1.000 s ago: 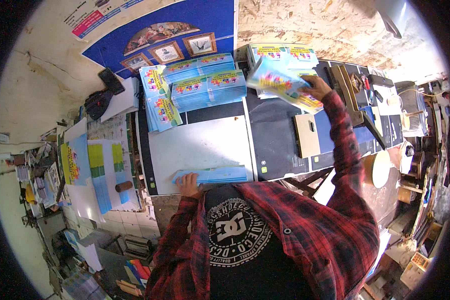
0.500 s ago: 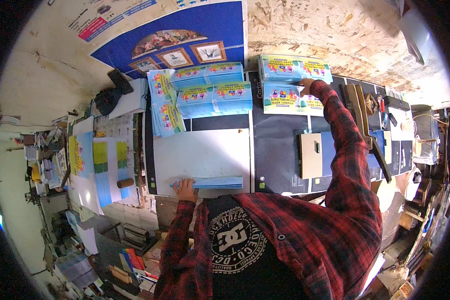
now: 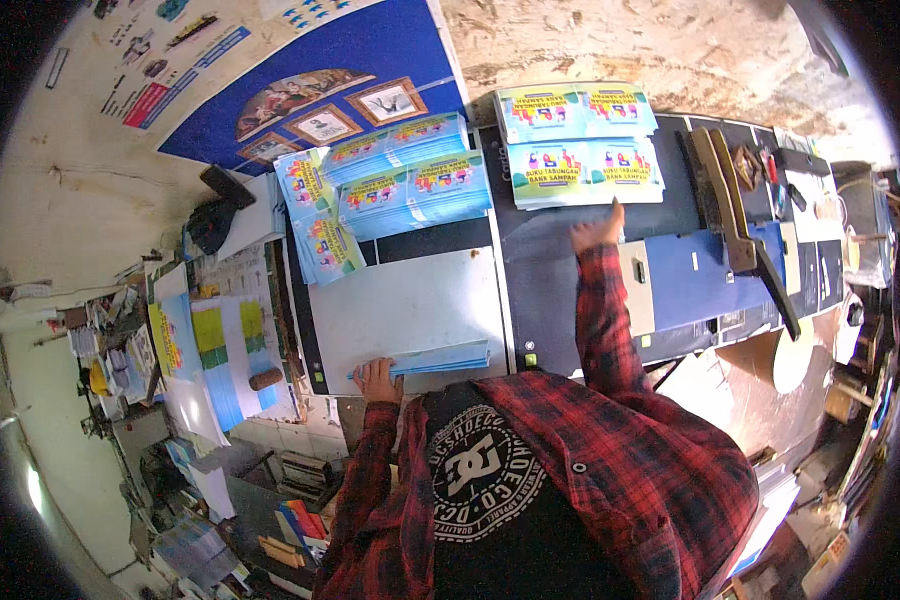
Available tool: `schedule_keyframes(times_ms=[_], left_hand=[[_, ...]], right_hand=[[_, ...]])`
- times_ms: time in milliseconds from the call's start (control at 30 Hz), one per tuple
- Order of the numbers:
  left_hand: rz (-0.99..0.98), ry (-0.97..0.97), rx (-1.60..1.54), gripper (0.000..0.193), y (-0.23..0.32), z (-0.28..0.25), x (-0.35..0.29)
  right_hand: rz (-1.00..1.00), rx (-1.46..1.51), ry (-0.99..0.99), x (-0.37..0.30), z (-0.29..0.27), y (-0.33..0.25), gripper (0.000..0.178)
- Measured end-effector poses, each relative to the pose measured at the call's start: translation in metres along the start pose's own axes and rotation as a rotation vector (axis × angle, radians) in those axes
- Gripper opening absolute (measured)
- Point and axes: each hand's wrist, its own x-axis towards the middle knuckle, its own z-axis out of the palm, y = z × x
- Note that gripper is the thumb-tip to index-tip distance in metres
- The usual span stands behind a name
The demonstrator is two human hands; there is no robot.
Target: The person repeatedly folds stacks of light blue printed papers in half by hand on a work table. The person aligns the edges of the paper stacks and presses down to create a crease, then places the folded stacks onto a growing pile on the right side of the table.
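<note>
Near the table's front edge, my left hand (image 3: 377, 381) is closed at the left end of a thin pile of light-blue booklets (image 3: 440, 360). That pile lies on a white board (image 3: 410, 300). My right hand (image 3: 598, 232), its fingers apart and nothing in it, is just in front of the printed booklets (image 3: 587, 172) at the right. One stretched finger reaches their front edge; whether it touches I cannot tell. Directly behind them sits another stack of the same colourful covers (image 3: 575, 108).
More booklet stacks (image 3: 415, 190) stand at the back left of the dark table. To the right lie a blue folder-like panel (image 3: 695, 275) and a long-armed tool (image 3: 730, 210). At the left, a side table carries printed sheets (image 3: 175, 340) and a brown roller-shaped piece (image 3: 266, 379).
My right hand has drawn back toward me from the right-hand booklets, which now lie more squarely before the rear stack. My left hand has stayed at the blue pile. The view has tilted.
</note>
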Motion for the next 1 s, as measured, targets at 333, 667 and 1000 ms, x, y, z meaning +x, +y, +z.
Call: schedule_keyframes(times_ms=[333,667,1000], left_hand=[[0.119,-0.073,-0.046,0.018,-0.006,-0.006,0.021],[0.265,-0.063,0.024,0.011,0.036,-0.021,0.074],[-0.003,0.573,-0.558,0.040,-0.068,-0.168,0.090]], right_hand=[[-0.628,-0.271,-0.374,0.041,-0.026,0.002,0.056],[-1.320,-2.229,-1.082,-0.201,-0.075,0.211,0.041],[-0.988,-1.821,-1.198,-0.202,0.019,0.121,0.021]])
